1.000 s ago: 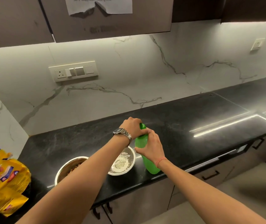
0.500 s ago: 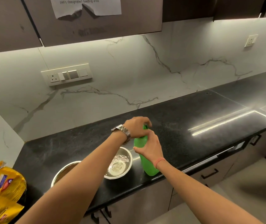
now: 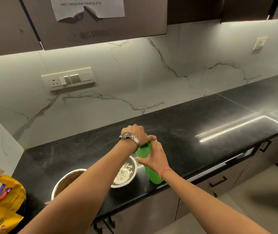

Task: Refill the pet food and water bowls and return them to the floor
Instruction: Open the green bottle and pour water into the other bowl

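Observation:
A green plastic bottle [image 3: 153, 176] stands upright on the black countertop [image 3: 194, 132] near its front edge. My right hand [image 3: 153, 157] grips the bottle's upper body. My left hand [image 3: 137, 134], with a metal watch on its wrist, is curled over the bottle's top, hiding the cap. Left of the bottle sits a steel bowl [image 3: 126, 173] holding water. Further left, a second steel bowl [image 3: 67, 179] with brown food inside is partly hidden by my left forearm.
A yellow pet food bag [image 3: 0, 201] sits at the far left edge. A switch panel [image 3: 68, 79] is on the marble backsplash. Dark drawers with black handles [image 3: 218, 181] run below the counter, with pale floor at lower right.
My left hand has turned a little on the bottle's top while my right hand keeps its grip. The camera view has shifted slightly to the right.

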